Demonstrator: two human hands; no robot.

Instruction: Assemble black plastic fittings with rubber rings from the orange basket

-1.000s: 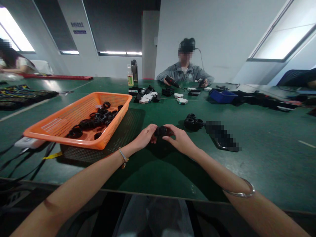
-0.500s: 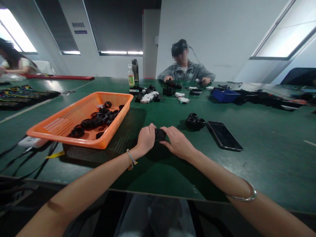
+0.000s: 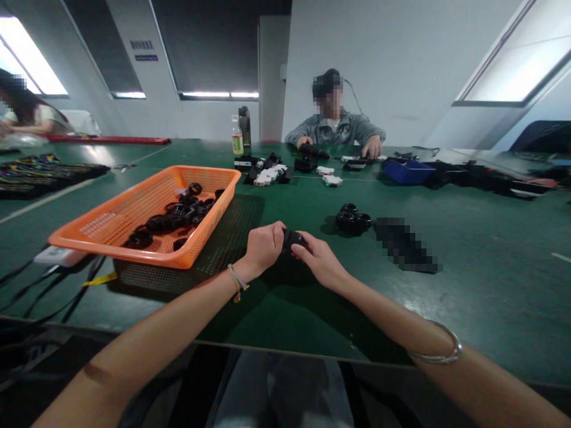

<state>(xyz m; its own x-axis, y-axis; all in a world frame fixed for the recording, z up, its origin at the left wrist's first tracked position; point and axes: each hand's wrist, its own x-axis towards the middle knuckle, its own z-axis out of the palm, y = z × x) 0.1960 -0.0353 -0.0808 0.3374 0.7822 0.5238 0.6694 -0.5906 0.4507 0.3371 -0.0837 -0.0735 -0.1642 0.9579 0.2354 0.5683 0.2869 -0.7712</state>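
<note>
Between my two hands is a small black round part (image 3: 292, 239), partly covered by fingers, so its exact kind is not clear. My left hand (image 3: 264, 246) is closed around its left side. From the right, my right hand (image 3: 322, 259) grips it with thumb and fingers. To the left, an orange plastic basket (image 3: 102, 257) holds several black ring-shaped parts (image 3: 185, 213). A little cluster of similar black rings (image 3: 352, 220) rests on the green table (image 3: 482, 285), beyond my right hand.
A dark phone (image 3: 407, 245), blurred out, lies right of the rings. Black and white pieces (image 3: 266, 173), a bottle (image 3: 237, 138) and a blue bin (image 3: 408, 172) stand farther back. A co-worker (image 3: 341, 128) sits opposite; another person (image 3: 38, 116) is far left.
My right thumb and fingers have shifted around the black part, which is turned slightly. The opposite co-worker's hand on the right side has moved onto the pieces on the table.
</note>
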